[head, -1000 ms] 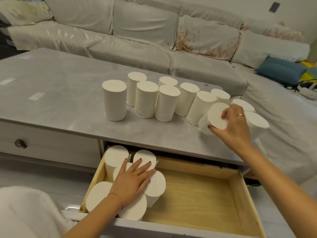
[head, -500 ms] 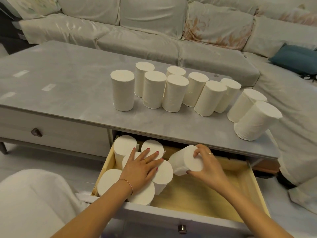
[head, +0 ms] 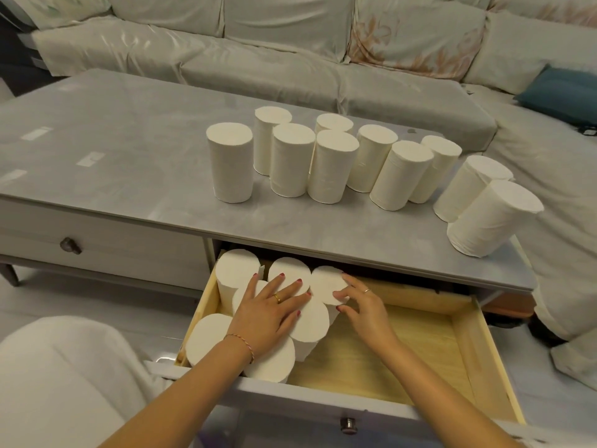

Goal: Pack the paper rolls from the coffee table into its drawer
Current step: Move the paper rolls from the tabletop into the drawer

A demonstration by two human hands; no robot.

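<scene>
Our right hand has its fingertips curled around the rim of one roll, which stands upright in the back row of the open drawer, touching the rolls beside it. Our left hand lies flat, fingers spread and straight, pressing on the tops of the drawer rolls packed in the left part of the drawer; it grips nothing. We count seven rolls in there, all on end and crowded together, while the right part shows bare wood. The drawer is pulled out from under the worktop, and its knob shows on the front panel near us.

On the worktop we see ten more upright rolls: one alone at the left, a tight cluster in the middle, and two near the right edge, the nearest close to the corner. A second drawer, shut, with a dark knob, sits to the left. A sofa runs behind the worktop, with a blue cushion at right. White cloth fills the lower left corner.
</scene>
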